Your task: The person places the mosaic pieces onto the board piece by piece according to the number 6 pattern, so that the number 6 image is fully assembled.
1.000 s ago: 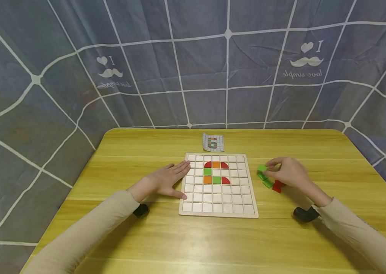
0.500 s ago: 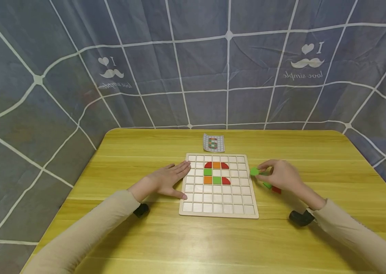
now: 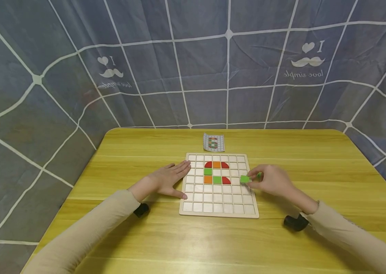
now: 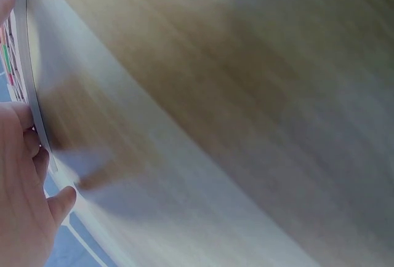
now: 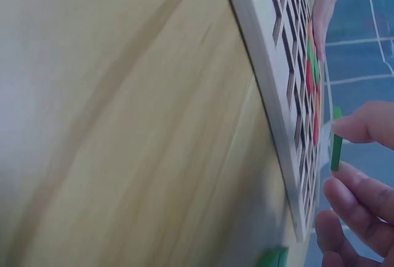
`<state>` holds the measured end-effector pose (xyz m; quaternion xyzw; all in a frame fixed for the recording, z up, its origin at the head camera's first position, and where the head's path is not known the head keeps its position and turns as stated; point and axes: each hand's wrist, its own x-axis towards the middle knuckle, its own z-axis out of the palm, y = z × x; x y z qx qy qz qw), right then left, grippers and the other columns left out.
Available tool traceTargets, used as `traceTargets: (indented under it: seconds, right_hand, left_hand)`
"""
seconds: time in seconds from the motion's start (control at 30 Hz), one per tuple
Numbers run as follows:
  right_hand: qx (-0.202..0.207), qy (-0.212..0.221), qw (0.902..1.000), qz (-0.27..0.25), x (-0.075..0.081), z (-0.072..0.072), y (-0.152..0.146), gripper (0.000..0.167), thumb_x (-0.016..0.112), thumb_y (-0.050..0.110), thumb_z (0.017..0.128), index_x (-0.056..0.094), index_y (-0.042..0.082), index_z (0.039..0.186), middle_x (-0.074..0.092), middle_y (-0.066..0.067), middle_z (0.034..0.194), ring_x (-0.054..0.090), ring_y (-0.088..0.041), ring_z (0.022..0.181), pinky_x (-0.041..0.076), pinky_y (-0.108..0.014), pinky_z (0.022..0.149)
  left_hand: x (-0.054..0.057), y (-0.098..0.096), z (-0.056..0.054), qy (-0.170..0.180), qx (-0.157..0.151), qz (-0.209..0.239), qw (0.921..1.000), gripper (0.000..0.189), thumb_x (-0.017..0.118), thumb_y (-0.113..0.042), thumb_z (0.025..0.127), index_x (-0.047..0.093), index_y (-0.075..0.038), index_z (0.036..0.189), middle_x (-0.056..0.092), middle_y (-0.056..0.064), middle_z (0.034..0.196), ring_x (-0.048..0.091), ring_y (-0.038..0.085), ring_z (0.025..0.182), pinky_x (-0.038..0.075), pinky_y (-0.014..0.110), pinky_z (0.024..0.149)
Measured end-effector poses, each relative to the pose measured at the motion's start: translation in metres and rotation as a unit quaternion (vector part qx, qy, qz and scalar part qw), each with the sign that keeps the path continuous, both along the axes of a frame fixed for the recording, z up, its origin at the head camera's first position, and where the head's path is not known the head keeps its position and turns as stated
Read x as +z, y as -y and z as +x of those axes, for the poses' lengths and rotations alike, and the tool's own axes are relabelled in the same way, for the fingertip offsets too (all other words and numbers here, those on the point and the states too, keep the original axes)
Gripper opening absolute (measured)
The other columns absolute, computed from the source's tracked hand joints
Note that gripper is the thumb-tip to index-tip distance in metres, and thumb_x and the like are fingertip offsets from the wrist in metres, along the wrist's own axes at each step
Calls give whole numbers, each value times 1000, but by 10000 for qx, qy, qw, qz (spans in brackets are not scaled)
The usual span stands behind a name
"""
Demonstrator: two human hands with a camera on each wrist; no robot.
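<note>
A wooden grid board [image 3: 217,198] lies on the table, with red rounded tiles [image 3: 225,180], orange tiles [image 3: 216,164] and green square tiles [image 3: 208,171] set in its cells. My left hand [image 3: 167,180] rests on the board's left edge, fingers spread and straight. Thumb and fingers of my right hand [image 3: 273,180] pinch a green square tile [image 3: 245,179] above the board's right side. In the right wrist view this tile [image 5: 337,139] is edge-on, held apart from the board. In the left wrist view my left fingers [image 4: 23,116] touch the board's edge.
Behind the board lies a small printed card [image 3: 213,143] with a coloured grid pattern. Another green tile [image 3: 259,176] shows on the table past my right fingers, and other loose tiles there are hidden by the hand. A grey curtain [image 3: 200,68] surrounds the table [image 3: 145,243].
My right hand has picked a green tile from the loose ones at the right and carried it left, over the board's right edge. My left hand has stayed in place.
</note>
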<state>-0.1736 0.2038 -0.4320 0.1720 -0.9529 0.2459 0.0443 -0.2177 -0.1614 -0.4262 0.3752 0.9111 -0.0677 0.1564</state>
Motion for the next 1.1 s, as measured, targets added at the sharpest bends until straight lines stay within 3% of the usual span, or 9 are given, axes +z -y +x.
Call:
traceTargets:
  seconds: [0.4,1.1]
  right_hand:
    - [331,-34,9994,14,-3,3,26,28,81,37,71,76,19,92,64,12,70,45,-2,52,29,-20,43]
    - [524,178,9985,45,-11,5,49,21,81,34,71,77,23,88,68,13,80,48,-2,60,36,-19,50]
  left_hand:
    - [0,0,1,7,1,-25,10000,105,49,-72,85,2,-11,156,-4,6,163,1,21,151,13,44,122]
    - [1,-1,2,44,0,20,10000,105,49,-72,85,2,-10,156,-4,7,163,-1,22,151,13,45,122]
